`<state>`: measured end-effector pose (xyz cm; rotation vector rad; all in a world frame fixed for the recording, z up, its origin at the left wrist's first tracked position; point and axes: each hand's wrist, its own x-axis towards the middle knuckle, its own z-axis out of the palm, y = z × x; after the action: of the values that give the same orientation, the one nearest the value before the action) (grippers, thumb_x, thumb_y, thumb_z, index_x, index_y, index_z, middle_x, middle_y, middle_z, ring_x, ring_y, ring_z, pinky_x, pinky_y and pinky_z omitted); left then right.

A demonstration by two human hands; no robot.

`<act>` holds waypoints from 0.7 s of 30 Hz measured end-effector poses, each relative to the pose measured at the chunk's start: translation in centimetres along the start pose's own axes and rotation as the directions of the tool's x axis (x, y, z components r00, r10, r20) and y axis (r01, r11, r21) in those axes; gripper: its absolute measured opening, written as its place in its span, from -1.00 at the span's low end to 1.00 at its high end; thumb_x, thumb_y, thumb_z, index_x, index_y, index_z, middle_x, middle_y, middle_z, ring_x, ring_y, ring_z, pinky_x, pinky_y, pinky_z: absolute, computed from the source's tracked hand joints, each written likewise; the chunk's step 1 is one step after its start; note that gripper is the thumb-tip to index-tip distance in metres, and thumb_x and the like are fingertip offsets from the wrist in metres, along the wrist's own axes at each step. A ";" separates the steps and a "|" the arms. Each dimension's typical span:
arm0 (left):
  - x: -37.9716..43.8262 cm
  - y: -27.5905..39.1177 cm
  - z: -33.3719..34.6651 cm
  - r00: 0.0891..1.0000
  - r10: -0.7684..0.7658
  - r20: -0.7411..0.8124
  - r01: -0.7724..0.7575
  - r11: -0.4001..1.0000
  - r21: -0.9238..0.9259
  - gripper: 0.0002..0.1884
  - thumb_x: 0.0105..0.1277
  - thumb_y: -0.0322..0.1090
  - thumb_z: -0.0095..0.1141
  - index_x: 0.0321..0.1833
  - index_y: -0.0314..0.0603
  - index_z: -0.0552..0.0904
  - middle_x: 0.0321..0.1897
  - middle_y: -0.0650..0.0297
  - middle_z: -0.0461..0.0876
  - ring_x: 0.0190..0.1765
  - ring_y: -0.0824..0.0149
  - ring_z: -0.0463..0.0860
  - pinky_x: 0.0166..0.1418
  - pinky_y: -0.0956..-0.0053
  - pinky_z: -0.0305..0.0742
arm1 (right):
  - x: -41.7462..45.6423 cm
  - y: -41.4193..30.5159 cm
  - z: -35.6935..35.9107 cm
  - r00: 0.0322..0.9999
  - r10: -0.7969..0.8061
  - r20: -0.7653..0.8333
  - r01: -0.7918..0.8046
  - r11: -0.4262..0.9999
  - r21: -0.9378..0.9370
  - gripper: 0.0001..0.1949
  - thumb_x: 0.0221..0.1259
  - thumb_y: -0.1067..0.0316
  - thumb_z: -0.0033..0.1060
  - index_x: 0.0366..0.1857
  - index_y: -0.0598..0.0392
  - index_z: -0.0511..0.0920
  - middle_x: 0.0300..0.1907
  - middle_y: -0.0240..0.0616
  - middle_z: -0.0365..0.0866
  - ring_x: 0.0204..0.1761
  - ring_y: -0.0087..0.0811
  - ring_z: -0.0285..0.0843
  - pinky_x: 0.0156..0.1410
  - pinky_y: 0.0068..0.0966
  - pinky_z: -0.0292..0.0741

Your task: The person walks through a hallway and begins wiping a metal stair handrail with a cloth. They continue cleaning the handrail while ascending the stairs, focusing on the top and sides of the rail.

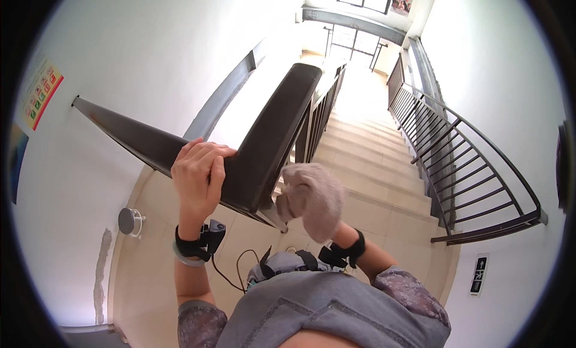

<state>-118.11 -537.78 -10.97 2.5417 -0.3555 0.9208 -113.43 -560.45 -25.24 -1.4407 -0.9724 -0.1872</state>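
My left hand (198, 172) lies over the dark, wide handrail (130, 127) near its corner, fingers curled over the far edge. From this corner one length runs left to the wall and another broad length (283, 109) runs up the picture beside the stairs. My right hand is hidden inside a fluffy grey-beige mitt (319, 199). The mitt is beside the railing's lower corner, by a metal part (272, 213) under the handrail. Its finger end looks bent toward the railing; whether it grips a bar I cannot tell.
Tiled stairs (360, 168) descend ahead toward a bright landing. A second metal railing (477, 181) lines the right wall. A small round stool (130, 222) stands by the left wall. An exit sign (479, 274) is on the right wall. A cable (225, 276) hangs from my left wrist device (211, 235).
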 end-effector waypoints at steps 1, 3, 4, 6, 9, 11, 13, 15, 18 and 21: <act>-0.1 0.0 0.0 1.000 -0.003 -0.006 0.003 1.000 -0.004 -0.67 0.39 -0.36 -0.14 -0.23 -0.28 0.75 -0.26 0.12 0.79 -0.07 0.09 0.75 0.36 0.13 0.45 | 0.6 -2.7 -0.8 0.997 0.059 0.056 -0.061 0.997 0.038 -0.56 0.25 0.33 0.32 0.21 0.14 0.54 0.16 -0.10 0.60 0.20 -0.10 0.52 0.37 -0.29 0.43; -0.1 0.2 0.0 1.000 -0.003 -0.015 0.002 1.000 -0.005 -0.67 0.39 -0.36 -0.14 -0.23 -0.27 0.75 -0.26 0.12 0.79 -0.07 0.07 0.75 0.35 0.14 0.46 | 1.9 -5.0 -1.1 0.980 0.103 0.169 -0.096 0.994 -0.049 -0.55 0.18 0.31 0.34 0.17 0.15 0.58 0.14 -0.06 0.61 0.17 0.00 0.52 0.35 -0.23 0.42; 0.2 0.4 0.5 0.999 0.038 -0.031 -0.040 0.998 -0.057 -0.68 0.39 -0.36 -0.14 -0.22 -0.27 0.75 -0.25 0.11 0.79 -0.06 0.06 0.75 0.34 0.14 0.46 | 2.7 -6.4 -1.6 0.972 0.125 0.201 -0.078 0.972 -0.223 -0.56 0.20 0.27 0.33 0.16 0.15 0.59 0.13 -0.06 0.62 0.17 -0.02 0.53 0.34 -0.23 0.43; 0.1 0.1 0.8 0.996 0.075 -0.054 -0.078 0.996 -0.049 -0.68 0.40 -0.36 -0.13 -0.22 -0.27 0.76 -0.25 0.11 0.79 -0.06 0.06 0.75 0.33 0.15 0.47 | 6.2 -6.0 -1.6 0.942 0.143 0.304 0.008 0.895 -0.445 -0.57 0.23 0.19 0.31 0.14 0.14 0.61 0.11 -0.05 0.63 0.15 -0.04 0.54 0.33 -0.25 0.44; -0.7 -0.2 0.0 0.999 0.015 -0.044 -0.012 0.998 0.058 -0.68 0.43 -0.37 -0.12 -0.21 -0.25 0.77 -0.23 0.14 0.80 -0.06 0.09 0.75 0.30 0.17 0.48 | 14.2 -0.3 -2.7 0.987 -0.138 0.077 0.157 0.918 -0.363 -0.76 0.27 0.30 0.22 -0.08 0.14 0.71 -0.13 -0.08 0.74 -0.03 -0.13 0.68 0.15 -0.27 0.56; -0.4 0.5 0.6 0.998 0.052 -0.047 -0.052 0.999 0.006 -0.68 0.44 -0.36 -0.12 -0.21 -0.24 0.77 -0.23 0.17 0.80 -0.06 0.13 0.75 0.29 0.17 0.50 | 18.1 4.6 -8.8 0.999 -0.034 0.016 0.037 0.850 -0.526 -0.77 0.30 0.35 0.15 -0.08 0.16 0.70 -0.15 -0.10 0.75 -0.13 -0.15 0.72 0.04 -0.30 0.62; -0.2 0.8 1.0 0.996 0.061 -0.066 -0.062 0.998 -0.021 -0.67 0.44 -0.36 -0.12 -0.22 -0.23 0.78 -0.23 0.18 0.80 -0.06 0.14 0.76 0.28 0.18 0.50 | 19.8 6.9 -11.8 0.995 0.058 -0.085 -0.101 0.726 -0.680 -0.75 0.31 0.36 0.13 -0.03 0.16 0.69 -0.10 -0.09 0.74 -0.12 -0.17 0.73 0.02 -0.29 0.63; -0.1 0.9 1.2 0.995 0.070 -0.066 -0.073 0.997 -0.039 -0.67 0.44 -0.35 -0.12 -0.23 -0.23 0.78 -0.24 0.19 0.81 -0.07 0.15 0.76 0.28 0.18 0.50 | 19.9 6.0 -12.2 0.952 0.226 -0.204 -0.303 0.776 -0.554 -0.73 0.31 0.36 0.12 0.01 0.15 0.68 -0.05 -0.07 0.74 -0.04 -0.16 0.72 0.10 -0.25 0.61; -0.5 0.0 1.1 0.996 0.043 -0.083 -0.042 0.999 0.019 -0.68 0.44 -0.35 -0.12 -0.25 -0.22 0.77 -0.25 0.19 0.80 -0.08 0.15 0.76 0.27 0.18 0.51 | 17.4 2.2 -7.2 0.956 0.286 -0.066 -0.293 0.917 -0.271 -0.66 0.29 0.30 0.16 0.10 0.11 0.67 0.02 -0.04 0.70 0.15 -0.14 0.62 0.31 -0.20 0.48; -0.7 -0.3 1.0 0.991 0.056 -0.119 -0.053 0.998 0.027 -0.72 0.42 -0.36 -0.07 -0.28 -0.22 0.74 -0.28 0.17 0.79 -0.13 0.13 0.76 0.25 0.17 0.53 | 11.4 -3.9 -1.5 0.986 -0.037 0.161 0.079 0.961 -0.264 -0.50 0.19 0.12 0.32 0.21 0.07 0.61 0.19 -0.03 0.59 0.37 -0.07 0.43 0.55 -0.07 0.19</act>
<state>-117.99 -537.91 -12.20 2.4948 -0.3814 1.0985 -108.20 -557.56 -14.67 -1.6966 -1.1503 -0.2623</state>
